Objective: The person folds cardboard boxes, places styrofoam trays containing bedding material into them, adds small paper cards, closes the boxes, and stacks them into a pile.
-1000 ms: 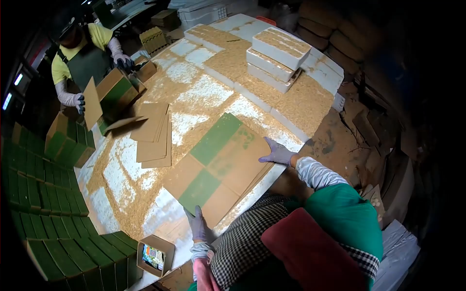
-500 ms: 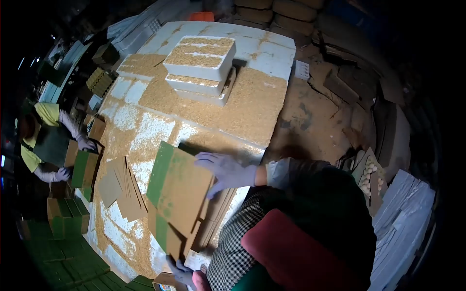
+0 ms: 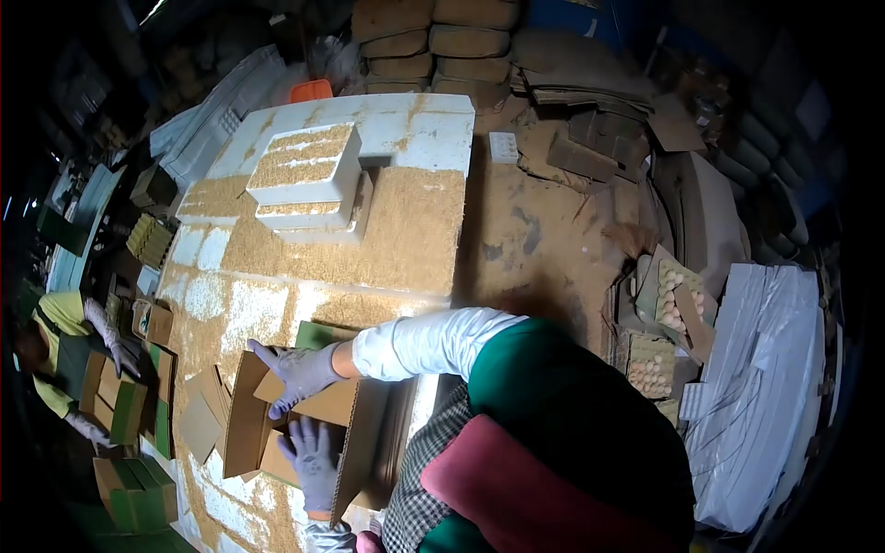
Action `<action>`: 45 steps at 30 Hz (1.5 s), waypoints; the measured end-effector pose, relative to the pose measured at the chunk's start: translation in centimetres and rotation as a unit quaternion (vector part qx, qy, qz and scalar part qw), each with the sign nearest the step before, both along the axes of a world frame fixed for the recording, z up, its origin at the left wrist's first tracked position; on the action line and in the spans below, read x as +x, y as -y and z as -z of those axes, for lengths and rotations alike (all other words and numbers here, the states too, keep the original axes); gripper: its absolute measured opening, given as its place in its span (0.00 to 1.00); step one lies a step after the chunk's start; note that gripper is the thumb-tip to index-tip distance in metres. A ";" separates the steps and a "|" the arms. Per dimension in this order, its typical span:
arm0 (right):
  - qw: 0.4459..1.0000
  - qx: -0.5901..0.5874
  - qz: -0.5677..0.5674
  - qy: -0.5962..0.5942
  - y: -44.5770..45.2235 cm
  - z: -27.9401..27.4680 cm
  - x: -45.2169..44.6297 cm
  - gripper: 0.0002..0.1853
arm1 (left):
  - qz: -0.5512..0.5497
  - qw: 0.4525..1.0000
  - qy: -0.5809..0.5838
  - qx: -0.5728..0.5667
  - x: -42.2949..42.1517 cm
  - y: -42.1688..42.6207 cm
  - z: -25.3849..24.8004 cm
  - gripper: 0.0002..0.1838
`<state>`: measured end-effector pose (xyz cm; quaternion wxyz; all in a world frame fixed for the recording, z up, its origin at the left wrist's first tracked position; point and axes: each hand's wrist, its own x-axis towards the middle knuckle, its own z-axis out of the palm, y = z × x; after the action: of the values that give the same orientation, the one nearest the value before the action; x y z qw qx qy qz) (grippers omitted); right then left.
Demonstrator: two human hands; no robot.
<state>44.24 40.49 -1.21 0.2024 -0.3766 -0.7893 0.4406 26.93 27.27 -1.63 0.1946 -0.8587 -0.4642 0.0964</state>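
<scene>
A brown cardboard box (image 3: 243, 419) stands opened out in front of me, its walls raised and flaps folded inside. My right hand (image 3: 302, 376), in a lavender glove, reaches over the box with fingers spread on a flap. Below it, my left hand (image 3: 313, 464), gloved alike, lies with stretched fingers against the flaps inside the box. Neither hand is gripping anything. Behind the right wrist shows a green-banded cardboard piece (image 3: 318, 335). Loose cardboard pieces (image 3: 200, 426) lie beyond the box.
White foam boxes (image 3: 309, 166) filled with grainy brown material stand stacked on the littered white worktop (image 3: 433, 124). A co-worker (image 3: 69, 350) handles a green-banded carton (image 3: 127, 410) at the left. Egg trays (image 3: 678, 295) and plastic-wrapped white sheets (image 3: 761, 387) lie at the right.
The flat green-banded carton has been opened into a box shape. My right hand has moved from its edge to the flaps, and my left hand has come up inside. The view has shifted.
</scene>
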 end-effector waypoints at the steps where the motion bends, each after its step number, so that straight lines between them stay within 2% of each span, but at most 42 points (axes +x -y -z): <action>1: 0.999 -0.006 -0.028 0.027 -0.9 -0.5 1.3 0.73 | -0.123 0.966 0.190 -0.128 -1.3 0.5 -0.6 0.45; 2: 0.992 0.026 -0.034 0.121 -1.6 -0.2 2.1 0.72 | -0.145 0.969 0.177 0.089 -2.1 0.1 -1.7 0.51; 3: 0.974 0.053 -0.043 0.214 -1.8 0.9 2.7 0.72 | -0.190 0.944 0.195 0.187 -2.9 -1.0 -2.5 0.52; 4: 0.971 0.133 0.001 0.197 -1.5 2.1 2.1 0.61 | -0.209 0.952 0.174 0.144 -2.9 -1.1 -2.9 0.51; 5: 0.971 0.130 -0.001 0.203 -0.6 1.9 2.3 0.61 | -0.230 0.955 0.157 0.103 -1.9 -1.4 -3.9 0.50; 6: 0.994 0.038 0.047 0.086 0.0 1.0 2.9 0.52 | -0.185 0.953 0.198 0.132 -1.3 -0.5 -3.4 0.47; 7: 0.993 -0.050 0.098 -0.037 0.2 0.2 3.7 0.43 | -0.132 0.948 0.237 0.164 -1.2 0.3 -2.5 0.45; 8: 0.967 -0.015 0.196 -0.163 0.6 0.7 4.7 0.34 | -0.079 0.951 0.253 0.161 -2.2 0.7 0.3 0.34; 9: 0.916 0.019 0.283 -0.284 1.6 1.5 5.7 0.26 | -0.066 0.967 0.239 0.052 -4.9 1.8 5.2 0.25; 11: 0.915 0.154 0.288 -0.238 5.8 1.0 9.2 0.26 | -0.149 0.937 0.311 -0.055 -4.1 2.5 1.8 0.19; 12: 0.947 0.212 0.153 -0.188 6.9 0.6 8.7 0.26 | -0.147 0.917 0.361 -0.085 -4.2 1.7 1.2 0.20; 13: 0.955 0.262 0.013 -0.138 7.8 0.4 8.2 0.26 | -0.147 0.894 0.408 -0.116 -4.4 0.4 0.4 0.23; 14: 0.945 0.316 -0.046 -0.069 6.5 2.0 7.3 0.31 | -0.195 0.763 0.587 -0.189 -3.8 -1.0 -0.9 0.26; 15: 0.968 0.245 0.052 0.008 5.9 0.4 6.2 0.37 | -0.202 0.763 0.560 -0.250 -3.4 -1.7 -1.7 0.27; 16: 0.970 0.211 0.058 0.105 3.8 2.3 5.3 0.41 | -0.207 0.763 0.529 -0.309 -3.1 -2.4 -2.6 0.28; 17: 0.961 0.180 0.061 0.202 2.2 3.9 5.0 0.44 | -0.194 0.838 0.414 -0.299 -2.5 -2.7 -2.4 0.29; 18: 0.992 0.022 0.083 0.097 3.1 2.1 5.4 0.47 | -0.158 0.927 0.326 -0.101 0.3 -0.5 -0.8 0.34; 19: 0.991 0.031 0.085 0.098 3.7 2.1 6.0 0.47 | -0.112 0.950 0.285 -0.064 -0.1 0.6 0.1 0.40; 20: 0.989 -0.080 0.125 -0.019 4.4 3.0 6.2 0.46 | -0.102 0.920 0.371 -0.068 -2.0 1.2 0.6 0.37; 21: 0.980 -0.158 0.108 -0.050 4.6 4.8 6.4 0.46 | -0.086 0.885 0.451 -0.078 -4.3 1.7 1.0 0.34; 22: 0.965 -0.234 0.095 -0.075 4.9 6.5 6.5 0.45 | -0.102 0.805 0.579 -0.077 -5.7 2.7 1.8 0.35; 23: 0.963 -0.246 0.077 -0.083 6.1 6.6 5.8 0.43 | -0.099 0.706 0.698 -0.063 -7.1 3.7 2.5 0.37; 24: 0.960 -0.257 0.059 -0.090 7.4 6.5 5.0 0.41 | -0.150 0.623 0.766 -0.050 -8.4 4.3 3.1 0.36; 25: 0.953 -0.235 0.093 -0.170 9.5 2.6 3.3 0.39 | -0.211 0.541 0.813 -0.050 -9.2 5.1 4.0 0.35; 27: 0.949 -0.054 0.043 -0.306 8.7 -3.1 0.4 0.33 | -0.309 0.392 0.861 -0.098 -8.5 6.1 7.4 0.33; 28: 0.977 0.003 -0.015 -0.215 8.6 -6.2 -0.1 0.30 | -0.334 0.342 0.867 -0.142 -8.2 6.5 10.1 0.32; 29: 0.987 0.065 -0.075 -0.124 8.2 -8.4 -0.4 0.28 | -0.331 0.320 0.870 -0.177 -8.3 6.8 13.0 0.31; 30: 0.983 0.120 -0.122 -0.066 8.4 -8.0 -1.8 0.26 | -0.299 0.336 0.868 -0.210 -9.8 7.7 16.4 0.31; 31: 0.969 0.176 -0.172 -0.011 8.5 -5.5 -3.6 0.29 | -0.250 0.347 0.878 -0.216 -12.3 8.2 19.0 0.30; 32: 0.958 0.164 -0.235 0.014 9.0 -3.1 -5.0 0.29 | -0.396 0.119 0.907 -0.084 -9.0 7.3 9.6 0.29; 33: 0.941 0.151 -0.299 0.042 9.8 -0.8 -6.5 0.29 | -0.299 0.261 0.918 -0.020 -10.6 8.6 9.0 0.36; 34: 0.911 0.173 -0.367 0.067 12.1 1.7 -8.1 0.30 | -0.305 0.360 0.881 -0.038 -9.9 8.6 6.7 0.37; 35: 0.875 0.194 -0.434 0.091 14.0 3.2 -8.7 0.30 | -0.314 0.452 0.833 -0.057 -8.3 7.7 4.4 0.37; 37: 0.898 0.086 -0.427 0.056 12.0 0.7 -6.4 0.31 | -0.382 0.593 0.708 -0.026 -4.8 6.0 3.9 0.38; 38: 0.921 -0.019 -0.389 -0.029 8.2 -2.9 -3.3 0.32 | -0.392 0.590 0.706 0.013 -4.7 6.0 5.1 0.38; 39: 0.972 -0.051 -0.217 -0.078 4.4 -5.2 0.5 0.33 | -0.399 0.587 0.703 0.049 -4.8 6.0 5.9 0.39; 40: 0.992 0.068 0.009 -0.110 0.1 -4.8 4.1 0.37 | -0.418 0.526 0.738 0.060 -3.9 5.8 5.0 0.40; 41: 0.946 0.180 0.236 -0.134 -4.9 -3.2 7.8 0.42 | -0.422 0.523 0.738 0.064 -4.2 5.9 5.1 0.40; 42: 0.877 0.181 0.423 -0.137 -10.7 -1.4 12.3 0.42 | -0.422 0.522 0.738 0.065 -4.8 6.3 5.7 0.40; 43: 0.828 0.115 0.529 -0.146 -16.2 0.8 16.3 0.43 | -0.420 0.520 0.741 0.064 -4.6 6.0 6.1 0.39; 44: 0.811 0.015 0.557 -0.180 -20.8 2.7 19.1 0.44 | -0.442 0.532 0.720 0.059 -3.6 5.3 5.0 0.39; 45: 0.799 -0.092 0.547 -0.232 -24.0 4.1 20.8 0.45 | -0.463 0.574 0.672 0.065 -4.5 5.0 6.1 0.39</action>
<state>65.02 64.47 -5.32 0.5513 -0.6489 -0.3378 0.4012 22.45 22.28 -7.70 -0.1889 -0.3300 -0.8014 -0.4617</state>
